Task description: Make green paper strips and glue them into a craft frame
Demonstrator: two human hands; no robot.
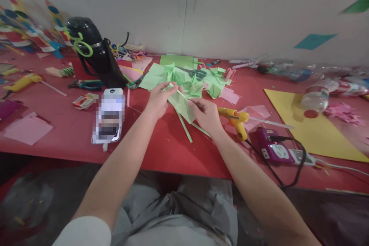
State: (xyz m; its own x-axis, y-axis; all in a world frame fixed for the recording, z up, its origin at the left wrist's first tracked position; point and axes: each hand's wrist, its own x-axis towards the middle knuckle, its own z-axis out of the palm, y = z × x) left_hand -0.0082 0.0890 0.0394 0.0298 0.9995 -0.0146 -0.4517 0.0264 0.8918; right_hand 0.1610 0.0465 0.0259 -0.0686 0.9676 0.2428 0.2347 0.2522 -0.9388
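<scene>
Between my two hands is a piece of light green paper (181, 104), held up at a slant above the red table. My left hand (159, 100) pinches its upper left edge, where the paper looks rolled or folded over. On the lower right side, my right hand (206, 114) grips it between thumb and fingers. Two thin green paper strips (184, 127) lie under the sheet on the table. Just beyond my hands sit several folded green paper shapes (196, 87), with dark scissors (192, 72) lying among them.
A yellow glue gun (238, 123) and a purple power socket (272, 148) with cables are at right, beside a yellow sheet (317, 134) and plastic bottles (315, 98). A phone (108, 117), pliers (88, 84) and a tilted black flask (95, 54) stand or lie left.
</scene>
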